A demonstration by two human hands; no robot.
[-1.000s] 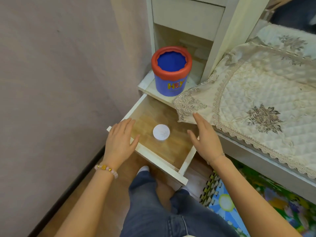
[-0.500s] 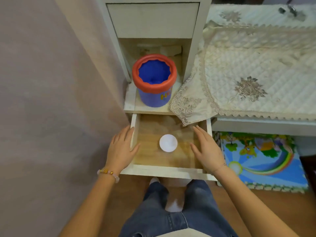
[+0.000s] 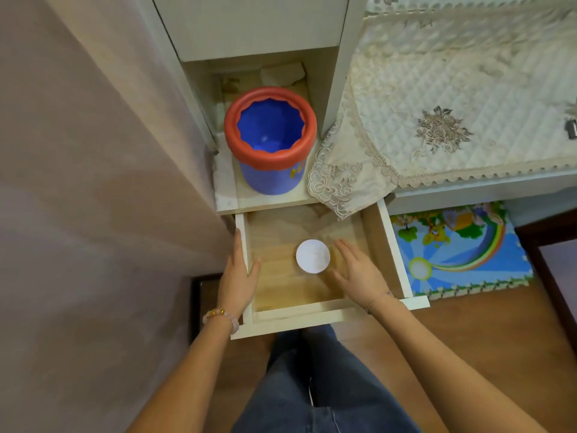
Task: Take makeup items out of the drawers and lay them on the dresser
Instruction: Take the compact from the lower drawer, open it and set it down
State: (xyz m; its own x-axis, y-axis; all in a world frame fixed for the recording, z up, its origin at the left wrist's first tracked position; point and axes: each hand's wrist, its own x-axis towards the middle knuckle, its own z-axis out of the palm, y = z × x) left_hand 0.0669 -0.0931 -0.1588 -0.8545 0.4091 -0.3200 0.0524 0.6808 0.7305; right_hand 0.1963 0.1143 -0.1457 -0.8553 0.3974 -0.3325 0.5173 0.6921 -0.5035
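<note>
My left hand [image 3: 239, 276] lies flat along the left wall of the open drawer [image 3: 394, 254], likely to steady it, while my right hand [image 3: 359, 271], fingers straight and empty, sits just beside the white jar [image 3: 313, 256] on the drawer floor.

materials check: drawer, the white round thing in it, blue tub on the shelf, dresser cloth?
Drawer: bare light wood floor, grain lines visible; walls painted white, matte.
White round item: probably plastic, smooth and even; lid or jar unclear.
Blue tub: moulded plastic, soft sheen, red rim.
Cloth: quilted cream fabric, stitched diamonds, lace edge.
</note>
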